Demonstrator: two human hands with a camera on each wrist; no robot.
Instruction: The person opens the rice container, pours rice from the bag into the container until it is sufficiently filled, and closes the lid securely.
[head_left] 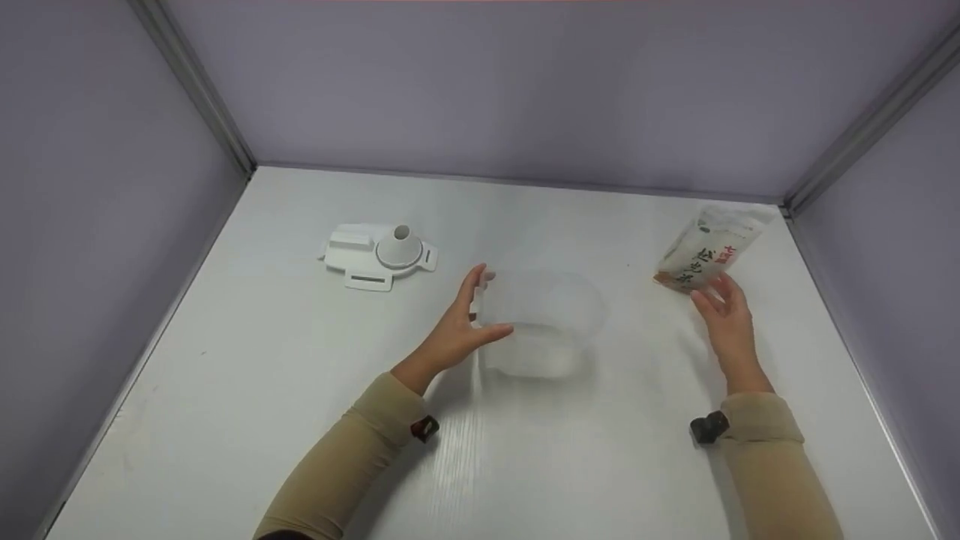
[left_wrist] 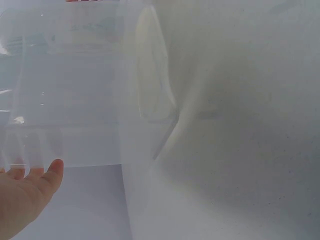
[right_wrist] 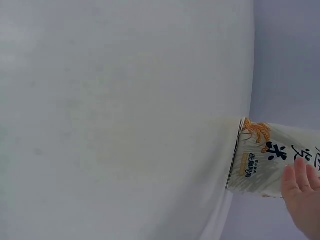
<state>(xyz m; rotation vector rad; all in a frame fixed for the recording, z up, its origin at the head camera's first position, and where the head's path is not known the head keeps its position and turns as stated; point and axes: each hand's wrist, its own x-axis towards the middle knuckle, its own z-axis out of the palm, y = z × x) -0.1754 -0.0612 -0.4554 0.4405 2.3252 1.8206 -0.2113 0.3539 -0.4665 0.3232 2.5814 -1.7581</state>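
My left hand point(head_left: 459, 330) holds the left end of a clear plastic container point(head_left: 540, 356) in the middle of the table, thumb on the near side and fingers on the far side. In the left wrist view, the container's see-through wall point(left_wrist: 75, 95) passes between the fingertips. At the right, a bag of rice point(head_left: 697, 251) with printed characters stands leaning, an orange grain picture near its base. My right hand point(head_left: 727, 319) is at the bag's lower near side, with fingers extended and the thumb apart from them. In the right wrist view, these fingers point(right_wrist: 300, 180) overlap the bag's front.
A white plastic part point(head_left: 356, 259) with a cone-shaped spout and slotted tabs lies at the back left. The white table point(head_left: 262, 390) is bounded by grey panels point(head_left: 510, 90) at the back and both sides, with metal posts at the corners.
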